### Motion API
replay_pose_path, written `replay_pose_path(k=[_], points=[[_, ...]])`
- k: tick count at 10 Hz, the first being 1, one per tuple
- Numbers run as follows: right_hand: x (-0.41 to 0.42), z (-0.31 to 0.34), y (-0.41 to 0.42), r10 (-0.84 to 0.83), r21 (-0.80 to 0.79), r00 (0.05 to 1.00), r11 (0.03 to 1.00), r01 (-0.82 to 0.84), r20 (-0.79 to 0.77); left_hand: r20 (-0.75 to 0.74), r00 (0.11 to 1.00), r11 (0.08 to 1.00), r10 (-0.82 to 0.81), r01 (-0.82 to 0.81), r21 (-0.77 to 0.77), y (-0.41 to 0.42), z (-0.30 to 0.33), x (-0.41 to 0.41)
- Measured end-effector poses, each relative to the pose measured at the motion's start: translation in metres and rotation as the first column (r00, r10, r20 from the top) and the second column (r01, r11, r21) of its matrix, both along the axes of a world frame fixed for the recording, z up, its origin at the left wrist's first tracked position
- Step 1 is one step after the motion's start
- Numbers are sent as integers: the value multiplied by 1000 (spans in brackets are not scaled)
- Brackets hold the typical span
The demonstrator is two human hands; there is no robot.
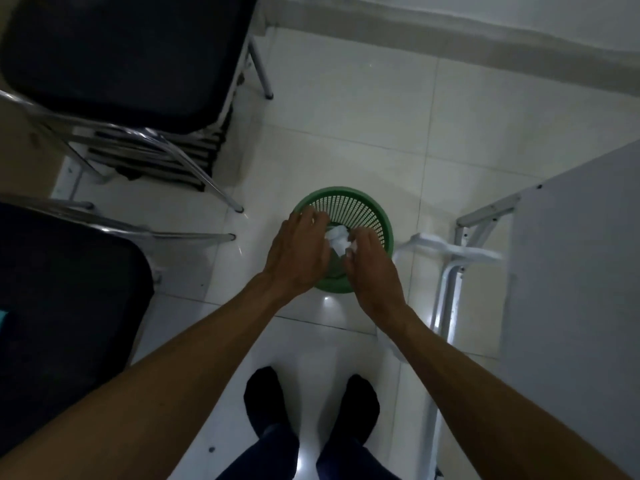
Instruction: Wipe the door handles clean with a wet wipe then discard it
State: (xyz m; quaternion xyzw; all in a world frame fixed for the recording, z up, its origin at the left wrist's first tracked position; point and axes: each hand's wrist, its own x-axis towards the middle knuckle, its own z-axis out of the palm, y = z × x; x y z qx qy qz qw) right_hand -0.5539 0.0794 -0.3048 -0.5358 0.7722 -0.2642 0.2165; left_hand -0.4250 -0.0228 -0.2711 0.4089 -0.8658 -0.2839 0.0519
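Observation:
A crumpled white wet wipe [337,240] hangs between my two hands, right over the mouth of a round green mesh wastebasket [360,211] standing on the tiled floor. My left hand [298,252] holds the wipe's left side with curled fingers. My right hand [372,268] pinches its right side at the fingertips. Both hands hover above the basket's near half and hide part of its rim. No door handle is in view.
Two black-cushioned chairs with chrome legs [114,64] stand at the left. At the right, a grey table [581,271] rests on a white metal frame [446,271]. My feet in dark socks [311,407] stand on the white tiles before the basket.

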Motion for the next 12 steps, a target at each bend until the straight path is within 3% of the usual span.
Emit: replay_pose_path(k=[2,5,9,11,12], points=[[-2,-73,-20,8,26,999,1000,-7,-38,23,1000,998,-20,18,60,0,-61,-7],[-5,-123,-34,59,134,998,990,-54,-34,12,1000,999,-19,18,45,-7,-110,-19],[-9,-132,-42,61,275,995,961,-37,-78,16,999,998,-37,37,42,-15,-126,-14],[-14,-114,-39,65,271,994,962,-40,-83,-21,999,991,-42,44,129,-12,-119,-6],[-18,-98,-43,17,162,989,987,7,-150,-81,995,982,61,-45,181,-13,-105,-7]])
